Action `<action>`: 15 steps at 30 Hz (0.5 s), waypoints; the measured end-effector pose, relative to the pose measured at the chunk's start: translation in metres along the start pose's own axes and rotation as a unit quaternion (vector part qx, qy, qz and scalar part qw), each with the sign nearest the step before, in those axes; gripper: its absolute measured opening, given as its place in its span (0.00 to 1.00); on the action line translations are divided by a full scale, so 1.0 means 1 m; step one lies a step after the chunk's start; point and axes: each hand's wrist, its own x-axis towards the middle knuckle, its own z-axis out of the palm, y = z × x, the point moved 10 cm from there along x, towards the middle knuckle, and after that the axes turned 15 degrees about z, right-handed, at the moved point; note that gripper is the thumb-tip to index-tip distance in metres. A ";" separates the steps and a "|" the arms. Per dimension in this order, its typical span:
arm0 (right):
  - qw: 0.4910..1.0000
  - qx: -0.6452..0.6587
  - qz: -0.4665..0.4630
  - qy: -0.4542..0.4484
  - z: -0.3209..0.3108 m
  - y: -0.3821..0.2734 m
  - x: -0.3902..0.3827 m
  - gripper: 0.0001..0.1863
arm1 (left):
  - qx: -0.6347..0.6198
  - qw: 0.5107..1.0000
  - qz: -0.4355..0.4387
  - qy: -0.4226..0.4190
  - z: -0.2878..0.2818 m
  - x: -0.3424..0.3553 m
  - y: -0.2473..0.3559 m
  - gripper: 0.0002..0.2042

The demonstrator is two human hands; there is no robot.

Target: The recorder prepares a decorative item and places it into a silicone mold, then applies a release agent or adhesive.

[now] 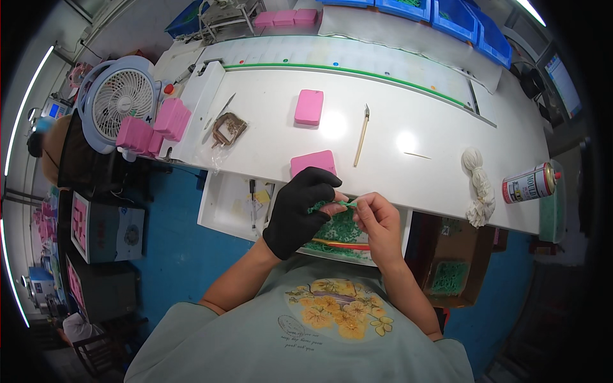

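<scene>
My left hand point(297, 214) wears a black glove with bare fingertips showing, closed on a thin, knobbly green piece point(349, 204). Bare and pinching the other end of that piece is my right hand point(380, 226). Both are held over an open drawer point(211, 214), where a heap of similar green bits point(343, 231) lies beside a long red and yellow tool point(341, 244). Just beyond the glove sits a pink block point(311, 161), partly covered by it. Another pink block point(309, 107) rests farther back on the white table point(268, 96).
A craft knife point(362, 137) and a thin pointed stick point(417, 155) lie on the table. At right are white yarn point(476, 185) and a spray can point(529, 183); a cardboard box point(460, 262) stands below. Left are a fan point(122, 96) and stacked pink blocks point(171, 119).
</scene>
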 end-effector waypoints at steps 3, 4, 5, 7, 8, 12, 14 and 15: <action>0.999 0.022 0.021 -0.011 0.000 0.004 0.001 0.09 | 0.001 1.000 0.000 -0.003 0.000 0.000 0.000 0.10; 0.999 0.025 0.026 -0.013 0.000 0.005 0.002 0.09 | 0.001 1.000 0.000 -0.003 0.001 -0.001 0.000 0.10; 0.999 0.028 0.030 -0.015 0.001 0.006 0.002 0.09 | 0.001 1.000 -0.005 -0.003 0.001 -0.001 -0.001 0.10; 0.999 0.032 0.033 -0.017 0.001 0.006 0.002 0.09 | 0.001 1.000 -0.009 -0.003 0.001 -0.002 -0.001 0.10; 0.999 0.036 0.037 -0.018 0.001 0.007 0.002 0.09 | 0.000 1.000 -0.009 -0.002 0.001 -0.002 -0.001 0.10; 0.999 0.024 0.028 -0.013 0.001 0.005 0.002 0.08 | 0.003 1.000 0.003 0.002 0.000 -0.002 -0.001 0.10; 1.000 0.016 0.017 -0.002 0.000 0.002 0.000 0.08 | 0.005 1.000 0.000 0.001 -0.001 -0.002 -0.001 0.10; 1.000 0.017 0.017 -0.002 0.000 0.002 0.001 0.08 | 0.007 1.000 -0.002 -0.001 -0.001 -0.002 -0.002 0.11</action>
